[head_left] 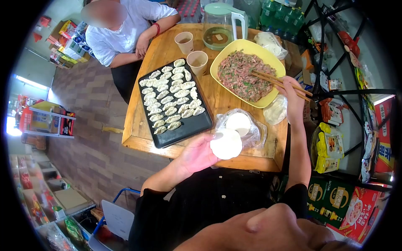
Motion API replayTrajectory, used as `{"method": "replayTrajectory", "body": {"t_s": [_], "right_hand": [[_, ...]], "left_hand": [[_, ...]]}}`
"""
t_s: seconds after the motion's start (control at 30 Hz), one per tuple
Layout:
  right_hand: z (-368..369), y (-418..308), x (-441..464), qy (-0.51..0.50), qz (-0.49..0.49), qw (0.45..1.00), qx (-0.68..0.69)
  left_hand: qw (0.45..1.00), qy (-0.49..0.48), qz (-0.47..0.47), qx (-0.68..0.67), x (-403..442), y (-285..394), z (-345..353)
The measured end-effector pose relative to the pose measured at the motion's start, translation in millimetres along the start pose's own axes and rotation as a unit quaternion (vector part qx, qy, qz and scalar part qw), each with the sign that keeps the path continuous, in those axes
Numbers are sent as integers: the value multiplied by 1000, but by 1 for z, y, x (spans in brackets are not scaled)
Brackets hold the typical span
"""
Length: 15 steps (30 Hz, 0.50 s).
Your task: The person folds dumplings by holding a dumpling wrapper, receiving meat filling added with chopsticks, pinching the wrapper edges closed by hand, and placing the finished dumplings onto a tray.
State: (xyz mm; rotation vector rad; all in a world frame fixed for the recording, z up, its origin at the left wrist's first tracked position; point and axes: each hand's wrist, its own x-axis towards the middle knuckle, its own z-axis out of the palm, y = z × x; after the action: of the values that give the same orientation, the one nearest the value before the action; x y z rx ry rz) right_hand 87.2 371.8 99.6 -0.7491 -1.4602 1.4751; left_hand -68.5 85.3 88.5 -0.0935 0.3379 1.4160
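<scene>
My left hand (pixel 195 154) holds a round white dumpling wrapper (pixel 226 144) near the table's front edge. Closed around a pair of chopsticks (pixel 274 79), my right hand (pixel 292 95) is at the right side of a yellow bowl (pixel 215 62). The chopstick tips touch the minced meat filling (pixel 243 75), which is flecked with green. Behind the held wrapper, a stack of wrappers (pixel 238 123) lies in a clear plastic bag (pixel 258 133). Several folded dumplings (pixel 170 111) sit in rows on a black tray (pixel 184 134) to the left.
Two paper cups (pixel 197 62) and a glass pitcher (pixel 215 35) stand toward the back of the wooden table (pixel 140 131). Another person (pixel 125 31) sits at the far left side. A plastic bag (pixel 276 109) lies right of the bowl. Shelves with packages (pixel 331 146) stand at right.
</scene>
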Motion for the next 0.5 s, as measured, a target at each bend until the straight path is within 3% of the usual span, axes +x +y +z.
{"method": "replayTrajectory", "body": {"t_s": [0.17, 0.3, 0.37, 0.5], "right_hand": [[11, 7, 8, -28, 9, 1000, 7], [4, -4, 1, -20, 6, 996, 85], [-4, -16, -11, -21, -2, 991, 134], [-14, -39, -53, -55, 14, 988, 147]], "left_hand": [[1000, 5, 5, 28, -1, -3, -3], [999, -43, 24, -14, 11, 9, 2], [999, -17, 49, -5, 18, 18, 10], [997, -68, 46, -4, 40, 38, 13]]}}
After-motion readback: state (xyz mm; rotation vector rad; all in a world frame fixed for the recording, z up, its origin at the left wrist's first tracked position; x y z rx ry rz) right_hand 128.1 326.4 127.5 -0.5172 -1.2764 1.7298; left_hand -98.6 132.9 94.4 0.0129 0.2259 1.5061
